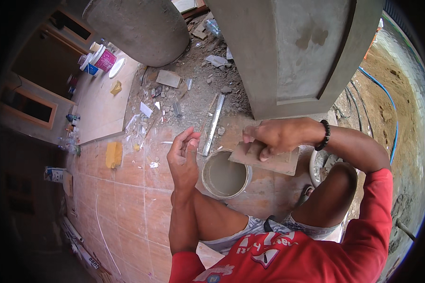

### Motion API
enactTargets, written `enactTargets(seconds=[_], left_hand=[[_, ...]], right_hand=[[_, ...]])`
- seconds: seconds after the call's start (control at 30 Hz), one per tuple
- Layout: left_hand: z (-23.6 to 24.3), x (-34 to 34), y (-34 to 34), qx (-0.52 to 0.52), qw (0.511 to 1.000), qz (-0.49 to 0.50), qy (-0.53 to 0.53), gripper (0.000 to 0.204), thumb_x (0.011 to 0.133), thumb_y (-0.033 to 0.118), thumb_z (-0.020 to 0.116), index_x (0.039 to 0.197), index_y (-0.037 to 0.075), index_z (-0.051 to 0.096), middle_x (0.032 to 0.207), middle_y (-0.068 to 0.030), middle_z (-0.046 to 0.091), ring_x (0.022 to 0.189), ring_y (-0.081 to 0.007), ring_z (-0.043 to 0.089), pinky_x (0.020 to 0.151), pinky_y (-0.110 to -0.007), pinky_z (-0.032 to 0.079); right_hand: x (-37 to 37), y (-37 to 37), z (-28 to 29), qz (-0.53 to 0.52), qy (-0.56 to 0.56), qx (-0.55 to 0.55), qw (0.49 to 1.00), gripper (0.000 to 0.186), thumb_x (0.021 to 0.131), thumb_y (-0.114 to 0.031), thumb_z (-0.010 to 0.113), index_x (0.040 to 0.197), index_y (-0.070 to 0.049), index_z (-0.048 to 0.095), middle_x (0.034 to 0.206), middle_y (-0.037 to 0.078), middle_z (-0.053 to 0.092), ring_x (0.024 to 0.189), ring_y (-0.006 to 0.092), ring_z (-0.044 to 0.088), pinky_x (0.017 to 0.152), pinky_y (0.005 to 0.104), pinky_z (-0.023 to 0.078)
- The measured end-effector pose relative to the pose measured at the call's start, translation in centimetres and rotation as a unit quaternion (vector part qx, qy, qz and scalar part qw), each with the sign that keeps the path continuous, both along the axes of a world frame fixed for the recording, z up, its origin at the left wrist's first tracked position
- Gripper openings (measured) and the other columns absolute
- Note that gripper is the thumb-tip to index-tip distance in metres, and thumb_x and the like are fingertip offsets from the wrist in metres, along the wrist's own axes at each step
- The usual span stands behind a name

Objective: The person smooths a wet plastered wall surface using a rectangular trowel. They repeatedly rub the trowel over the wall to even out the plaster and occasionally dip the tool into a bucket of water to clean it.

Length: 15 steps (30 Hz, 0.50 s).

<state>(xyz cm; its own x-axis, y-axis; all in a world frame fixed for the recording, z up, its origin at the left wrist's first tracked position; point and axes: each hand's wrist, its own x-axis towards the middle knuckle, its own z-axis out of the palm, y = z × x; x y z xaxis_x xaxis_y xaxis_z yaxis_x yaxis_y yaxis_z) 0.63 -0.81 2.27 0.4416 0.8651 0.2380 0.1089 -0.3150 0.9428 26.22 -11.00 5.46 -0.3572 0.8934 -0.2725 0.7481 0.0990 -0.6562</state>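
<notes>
My right hand [281, 137], with a black bead bracelet at the wrist, grips a flat rectangular plastering float [282, 165]. The float is tilted, and one corner overhangs the rim of a round bucket [204, 175]. Murky grey liquid [225, 178] fills part of that bucket, which stands on the floor between my legs. To the left of the bucket, my left hand [183, 153] is raised with its fingers loosely bent and apart, holding nothing. A long metal straight bar [215, 123] lies on the ground just beyond the bucket.
A grey plastered pillar [262, 61] rises ahead, with a large concrete cylinder [139, 33] at the far left. Rubble [169, 79] and scraps litter the ground between. A yellow block [114, 154] lies on the tiles. Beside my right knee is a pale round basin [313, 167]; a blue hose [395, 118] runs farther right.
</notes>
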Motion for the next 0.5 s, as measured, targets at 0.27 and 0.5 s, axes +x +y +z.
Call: enactTargets(seconds=[0.27,0.5], left_hand=[[-0.4,-4.8,1.0,0.033,0.996,0.076,-0.023,0.033,0.095,0.012,0.058,0.120,-0.007,0.058,0.103,-0.0132,0.066,0.094,-0.0181,0.062,0.084,-0.031,0.051],[-0.5,-4.8,0.9,0.045,0.997,0.062,-0.028,0.032,0.095,0.013,0.058,0.119,-0.008,0.059,0.100,-0.0131,0.066,0.093,-0.0187,0.062,0.082,-0.031,0.050]], right_hand=[[-19.5,10.7,-19.8,0.245,-0.165,0.105,0.950,0.025,0.069,-0.010,0.074,0.090,0.004,0.073,0.095,0.022,0.071,0.088,0.0352,0.071,0.072,0.0438,0.057],[-15.2,10.8,-15.6,0.291,-0.170,-0.006,0.941,0.037,0.073,-0.010,0.073,0.108,0.002,0.070,0.103,0.019,0.071,0.094,0.0340,0.068,0.080,0.0426,0.054]])
